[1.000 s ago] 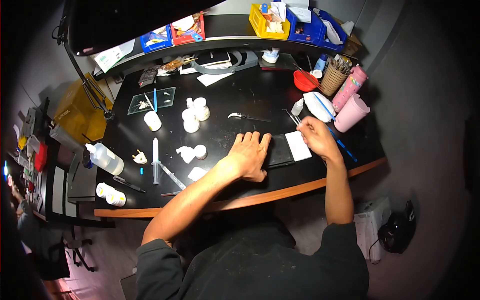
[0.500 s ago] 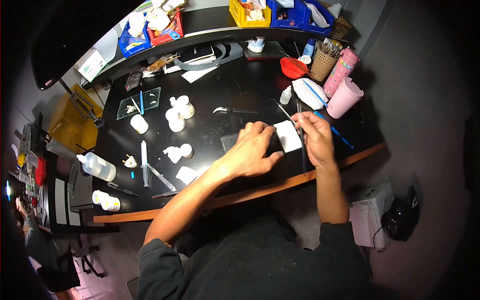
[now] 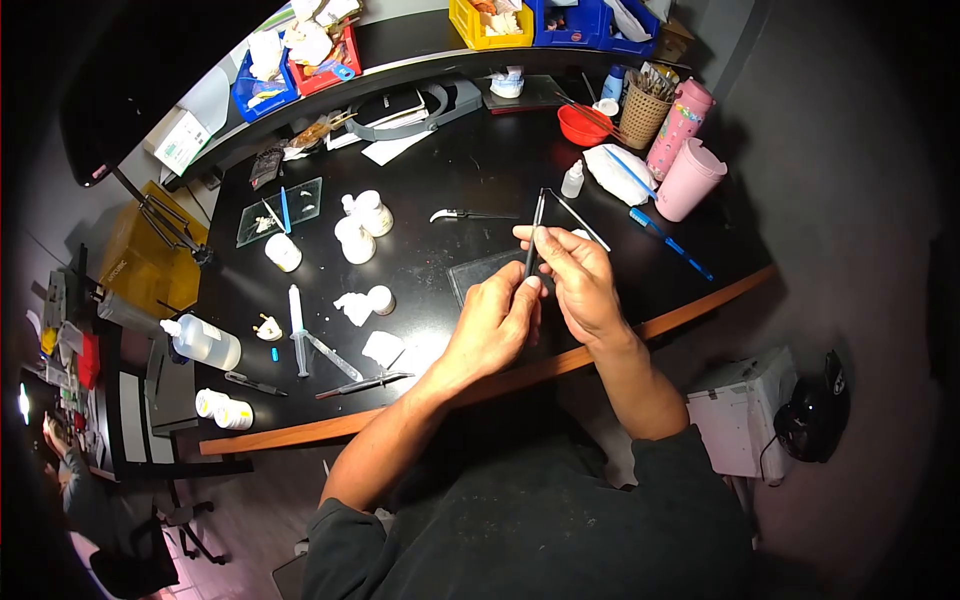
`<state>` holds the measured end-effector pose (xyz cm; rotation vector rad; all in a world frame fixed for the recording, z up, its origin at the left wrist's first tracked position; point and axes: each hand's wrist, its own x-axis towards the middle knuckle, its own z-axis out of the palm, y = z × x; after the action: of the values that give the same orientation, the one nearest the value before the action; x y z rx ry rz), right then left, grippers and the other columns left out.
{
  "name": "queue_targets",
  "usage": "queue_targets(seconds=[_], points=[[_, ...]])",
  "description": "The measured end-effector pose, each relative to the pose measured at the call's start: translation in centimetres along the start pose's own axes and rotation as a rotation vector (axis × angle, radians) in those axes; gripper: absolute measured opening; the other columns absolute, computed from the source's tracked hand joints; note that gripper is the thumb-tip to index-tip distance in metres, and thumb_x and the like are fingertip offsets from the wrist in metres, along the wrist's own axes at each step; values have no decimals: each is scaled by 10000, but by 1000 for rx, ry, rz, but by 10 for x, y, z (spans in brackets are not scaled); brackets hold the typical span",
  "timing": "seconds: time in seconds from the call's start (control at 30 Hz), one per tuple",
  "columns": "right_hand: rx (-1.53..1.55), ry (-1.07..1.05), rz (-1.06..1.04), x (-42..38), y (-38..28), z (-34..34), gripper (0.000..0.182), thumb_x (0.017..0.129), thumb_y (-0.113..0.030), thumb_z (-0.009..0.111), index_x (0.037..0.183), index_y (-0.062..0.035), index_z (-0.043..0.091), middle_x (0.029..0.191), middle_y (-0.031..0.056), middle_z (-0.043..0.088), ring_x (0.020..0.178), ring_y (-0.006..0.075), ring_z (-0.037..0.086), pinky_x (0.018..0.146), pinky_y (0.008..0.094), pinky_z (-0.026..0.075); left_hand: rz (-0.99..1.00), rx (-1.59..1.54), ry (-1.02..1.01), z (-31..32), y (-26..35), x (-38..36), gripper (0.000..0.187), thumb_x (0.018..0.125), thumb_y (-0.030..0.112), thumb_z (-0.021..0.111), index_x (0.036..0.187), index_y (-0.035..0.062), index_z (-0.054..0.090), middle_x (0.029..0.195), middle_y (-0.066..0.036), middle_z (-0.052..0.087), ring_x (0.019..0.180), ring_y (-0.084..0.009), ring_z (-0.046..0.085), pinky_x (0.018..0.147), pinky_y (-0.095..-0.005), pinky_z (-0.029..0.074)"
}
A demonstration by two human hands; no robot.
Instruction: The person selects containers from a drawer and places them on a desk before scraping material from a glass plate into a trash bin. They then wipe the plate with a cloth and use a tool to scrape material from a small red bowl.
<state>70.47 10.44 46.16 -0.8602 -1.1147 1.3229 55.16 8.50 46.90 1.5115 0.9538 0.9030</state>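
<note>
Between my hands a slim black-handled tool (image 3: 533, 248) with a silver metal front points up and away from me. My left hand (image 3: 495, 322) is closed around the lower part of its handle. Higher up, the thumb and fingers of my right hand (image 3: 580, 285) pinch the same tool. Its fine tip is too small to make out. Just beyond the right hand lies a thin hooked instrument (image 3: 582, 220), reaching back over the table. A dark flat plate (image 3: 470, 277) is partly hidden behind my left hand, and my right hand covers most of a white pad.
A curved-tip instrument (image 3: 465, 214) lies ahead, with white jars (image 3: 357, 240) to its left. A syringe (image 3: 299, 335) and clear bottle (image 3: 205, 342) stand farther left. To the right are a dropper bottle (image 3: 572, 181), blue pen (image 3: 672, 243), folded tissue (image 3: 618, 172) and pink tumbler (image 3: 690, 182).
My left hand has lifted off the dark plate and closed on the black-handled tool. My right hand has moved left with that tool, bringing both hands together. The view has shifted slightly.
</note>
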Motion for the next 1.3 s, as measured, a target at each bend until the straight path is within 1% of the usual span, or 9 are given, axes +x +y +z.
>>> queue_targets(seconds=[0.13, 0.27, 0.3, 0.4, 0.43, 0.53, 0.73, 1.07, 1.3], points=[[-277, 52, -116, -2, 7, -22, 303, 1022, -223, 597, 1210, -6, 694, 1041, 26, 658, 950, 67, 562, 855, 225, 438, 63, 215, 104, -23, -5, -7, 235, 1063, 178, 476, 939, 8, 579, 710, -51, 605, 648, -119, 581, 597, -303, 459], [-910, -81, -282, 6, -3, -68, 281, 843, 15, 623, 1108, -9, 712, 984, 80, 655, 882, 166, 642, 773, 296, 512, -34, 559, 132, -55, 1, -3, 229, 971, 203, 551, 905, -17, 548, 627, -99, 529, 575, -197, 500, 586, -361, 432], [-1002, -147, -276, 7, -14, -73, 300, 789, 29, 635, 1076, 0, 716, 985, 101, 660, 884, 201, 658, 774, 301, 512, -77, 679, 112, -57, 2, 2, 319, 876, 259, 651, 953, -42, 581, 803, -174, 600, 737, -271, 584, 721, -395, 478], [-1176, -211, -241, 18, -24, -94, 249, 792, 6, 657, 1035, 3, 714, 977, 121, 666, 870, 227, 660, 772, 319, 514, 371, 1031, 125, -46, -5, 10, 495, 791, 316, 739, 1041, -87, 598, 1129, -279, 584, 1050, -379, 577, 957, -461, 441], [-1231, -183, -201, 18, -27, -96, 222, 802, -30, 682, 1020, 6, 707, 959, 139, 665, 864, 266, 661, 773, 353, 519, 204, 1046, -75, -43, -3, 15, 685, 724, 362, 800, 1140, -131, 569, 1396, -342, 434, 1299, -465, 431, 1124, -509, 313], [-1341, -56, -85, 20, -29, -100, 223, 824, -131, 746, 986, 9, 685, 894, 175, 662, 838, 348, 662, 762, 425, 523, 144, 1113, -288, -31, -9, 29, 805, 688, 382, 832, 1215, -138, 514, 1467, -381, 378, 1397, -479, 362, 1155, -516, 287], [-1294, 259, -39, 0, 0, -97, 325, 812, -196, 804, 985, 12, 625, 819, 172, 636, 774, 359, 647, 718, 443, 505, 126, 1177, -282, -24, -12, 46, 799, 620, 361, 852, 1189, -92, 523, 1264, -295, 506, 1225, -416, 486, 1035, -523, 379], [-1263, 238, -374, -4, 27, -99, 125, 842, -18, 716, 846, 4, 593, 747, 155, 600, 674, 287, 612, 642, 401, 482, 189, 1124, -233, -34, -10, 49, 695, 584, 363, 867, 1032, -47, 531, 1121, -225, 526, 1112, -393, 522, 891, -535, 481], [-1126, 264, -479, 41, -22, -80, 107, 885, 1, 641, 878, 2, 534, 734, 203, 626, 708, 412, 651, 621, 460, 488, 290, 1057, -128, -69, 22, 49, 658, 557, 293, 862, 995, -60, 520, 1058, -249, 553, 1046, -436, 549, 870, -514, 502]])
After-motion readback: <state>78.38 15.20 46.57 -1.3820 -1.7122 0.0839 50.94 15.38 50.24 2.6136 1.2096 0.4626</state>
